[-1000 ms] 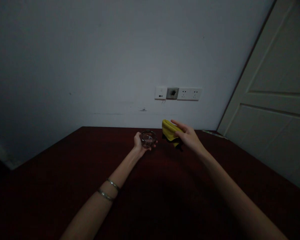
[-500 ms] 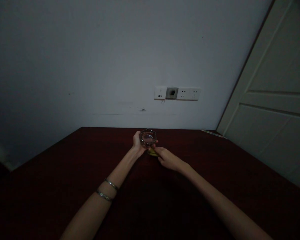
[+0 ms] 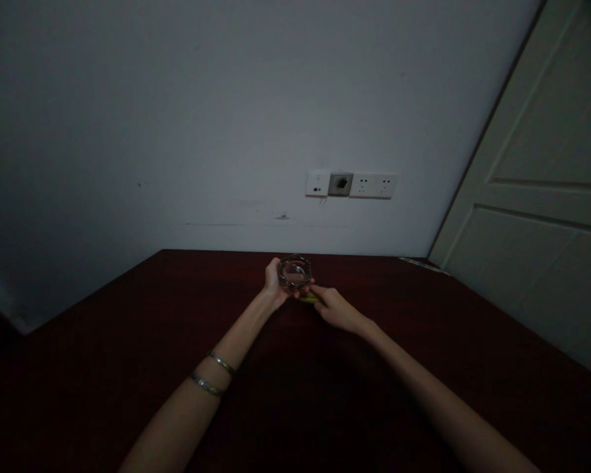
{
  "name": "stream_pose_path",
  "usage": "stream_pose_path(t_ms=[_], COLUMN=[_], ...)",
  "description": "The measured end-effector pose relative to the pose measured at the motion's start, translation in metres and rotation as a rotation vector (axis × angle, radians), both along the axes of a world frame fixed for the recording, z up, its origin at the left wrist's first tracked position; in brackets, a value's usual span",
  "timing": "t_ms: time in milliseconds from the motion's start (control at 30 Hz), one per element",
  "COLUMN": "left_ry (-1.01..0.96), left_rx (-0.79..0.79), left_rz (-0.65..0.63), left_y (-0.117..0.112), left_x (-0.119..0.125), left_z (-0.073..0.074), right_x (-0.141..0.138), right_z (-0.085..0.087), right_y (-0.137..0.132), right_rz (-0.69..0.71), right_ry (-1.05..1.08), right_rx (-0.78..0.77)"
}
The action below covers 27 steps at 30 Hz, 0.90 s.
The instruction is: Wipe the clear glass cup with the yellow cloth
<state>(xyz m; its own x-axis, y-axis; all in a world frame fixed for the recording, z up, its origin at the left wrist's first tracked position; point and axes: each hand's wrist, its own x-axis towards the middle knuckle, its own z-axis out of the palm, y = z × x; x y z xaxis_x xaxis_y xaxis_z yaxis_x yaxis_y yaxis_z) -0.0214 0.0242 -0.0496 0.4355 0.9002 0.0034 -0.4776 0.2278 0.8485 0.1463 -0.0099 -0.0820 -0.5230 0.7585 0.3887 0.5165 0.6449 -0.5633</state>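
A clear glass ashtray (image 3: 294, 270) with a thick scalloped rim rests in my left hand (image 3: 274, 282), whose fingers wrap beneath and around its side. Two silver bangles (image 3: 214, 373) circle that forearm. My right hand (image 3: 333, 307) pinches a yellow cloth-like piece (image 3: 309, 298) just under the near right side of the ashtray. Much of the yellow piece is hidden by the fingers, so I cannot tell exactly what it is. Dim light blurs the fingertips of both hands.
Below my arms spreads a dark red table (image 3: 201, 322). Its far edge meets a pale wall with a row of sockets (image 3: 373, 185). A thin strip-like object (image 3: 423, 265) lies at the back right corner, beside a panelled door (image 3: 536, 249).
My right hand and the yellow piece have shifted slightly right, and less of the yellow shows beneath the ashtray. The ashtray appears slightly farther right in view.
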Motion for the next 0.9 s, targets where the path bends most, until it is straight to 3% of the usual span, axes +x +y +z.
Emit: stream_pose_path(t_ms=[133,200,267,367,433,500,700,900], left_ry=[0.037,0.095,0.18,0.295,0.332,0.329,0.186,-0.023], left_rx=[0.012,-0.014,-0.047,-0.087,-0.091,-0.063,0.019,0.008], left_rz=[-0.114,-0.191,-0.255,-0.343,-0.394,-0.412,-0.308,-0.098], left_y=[0.001,0.002,0.003,0.002,0.001,-0.002,-0.008,-0.014], left_x=[0.0,0.0,0.002,0.004,0.005,0.006,0.009,0.015], left_z=[-0.002,-0.002,-0.003,-0.002,-0.002,-0.001,0.001,0.003], right_x=[0.014,0.021,0.024,0.021,0.015,0.011,0.015,0.01], right_z=[0.013,0.022,0.033,0.048,0.054,0.056,0.061,0.068], right_y=[0.012,0.013,0.008,-0.007,-0.015,-0.019,-0.019,-0.025], right_rz=[-0.252,-0.327,-0.257,-0.014,0.128,0.173,0.11,0.046], right_ry=[0.317,0.414,0.387,0.178,0.017,-0.083,-0.15,-0.162], right_rx=[-0.055,0.038,0.212,0.396,0.445,0.471,0.51,0.518])
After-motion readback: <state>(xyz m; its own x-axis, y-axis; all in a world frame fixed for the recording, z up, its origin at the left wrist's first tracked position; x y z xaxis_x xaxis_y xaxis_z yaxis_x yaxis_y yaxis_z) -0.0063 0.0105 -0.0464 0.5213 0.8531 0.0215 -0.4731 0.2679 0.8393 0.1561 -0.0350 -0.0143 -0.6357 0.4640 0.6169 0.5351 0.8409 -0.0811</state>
